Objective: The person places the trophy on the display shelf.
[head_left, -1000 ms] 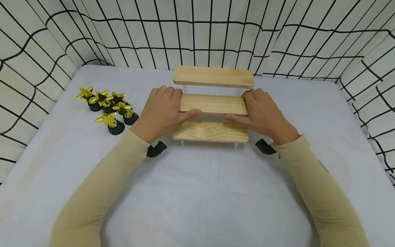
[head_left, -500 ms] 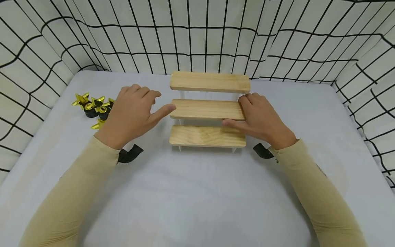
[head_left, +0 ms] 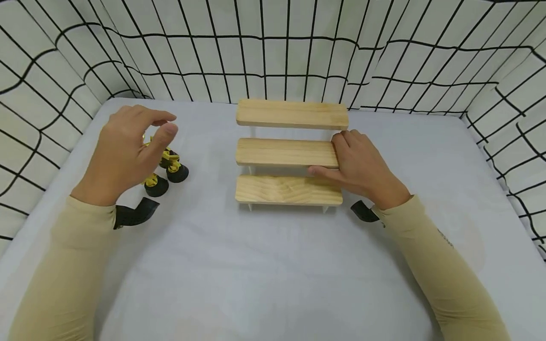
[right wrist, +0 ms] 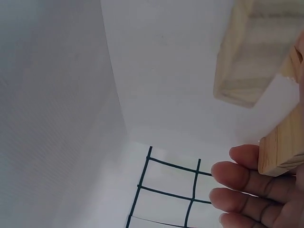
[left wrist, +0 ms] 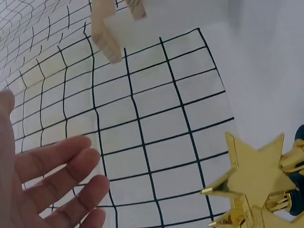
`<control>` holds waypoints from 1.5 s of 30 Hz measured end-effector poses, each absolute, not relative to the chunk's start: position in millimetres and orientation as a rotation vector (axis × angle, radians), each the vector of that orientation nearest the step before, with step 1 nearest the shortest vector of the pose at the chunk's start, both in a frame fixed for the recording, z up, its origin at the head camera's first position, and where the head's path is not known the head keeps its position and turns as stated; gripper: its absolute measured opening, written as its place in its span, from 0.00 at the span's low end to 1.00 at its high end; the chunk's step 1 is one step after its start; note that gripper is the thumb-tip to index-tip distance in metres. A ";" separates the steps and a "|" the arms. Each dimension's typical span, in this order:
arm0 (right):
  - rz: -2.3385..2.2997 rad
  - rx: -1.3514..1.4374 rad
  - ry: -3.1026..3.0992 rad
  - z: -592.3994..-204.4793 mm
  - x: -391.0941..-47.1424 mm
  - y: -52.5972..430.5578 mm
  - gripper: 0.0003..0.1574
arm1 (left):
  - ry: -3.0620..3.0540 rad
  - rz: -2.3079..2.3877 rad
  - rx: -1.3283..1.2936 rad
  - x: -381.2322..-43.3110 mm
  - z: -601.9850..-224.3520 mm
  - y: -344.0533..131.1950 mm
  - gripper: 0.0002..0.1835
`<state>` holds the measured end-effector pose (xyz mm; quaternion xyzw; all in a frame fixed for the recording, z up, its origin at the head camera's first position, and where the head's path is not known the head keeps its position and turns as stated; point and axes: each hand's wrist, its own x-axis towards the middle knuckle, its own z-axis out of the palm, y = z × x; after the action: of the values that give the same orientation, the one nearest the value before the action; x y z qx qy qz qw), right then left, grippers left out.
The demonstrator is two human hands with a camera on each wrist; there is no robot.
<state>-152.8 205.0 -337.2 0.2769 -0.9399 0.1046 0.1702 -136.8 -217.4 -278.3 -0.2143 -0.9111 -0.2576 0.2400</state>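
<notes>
A three-tier wooden display stand with pale boards on white supports stands toward the back of the table. My right hand holds the right end of its middle board, thumb at the front edge and fingers behind. In the right wrist view those fingers lie against the board end. My left hand is above the small gold star trophies, fingers bent loosely with nothing between them, and it hides some of them. In the left wrist view a gold star lies right of the fingers, apart from them.
A white cloth covers the table. Black wire grid panels rise along the back and both sides. Black straps hang below the wrists at the beige sleeves.
My left hand has let go of the stand's middle board and moved left to above the star trophies. The right hand has stayed on the board's right end.
</notes>
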 end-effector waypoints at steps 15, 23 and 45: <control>0.352 0.774 -2.654 -342.0 -149.1 209.3 0.65 | -2.386 -0.839 -0.388 -153.2 -281.5 -266.0 0.22; 0.370 0.800 -2.629 -342.4 -151.1 206.9 0.64 | -2.462 -1.016 -0.014 -159.7 -291.2 -294.9 0.17; 0.392 0.810 -2.607 -345.2 -152.8 204.7 0.63 | -2.572 -1.327 0.319 -173.8 -328.0 -346.1 0.19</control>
<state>-152.8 204.7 -345.2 0.2884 -0.9279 0.1395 0.1906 -173.8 -346.1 -328.0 0.1089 -0.8775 -0.4527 0.1147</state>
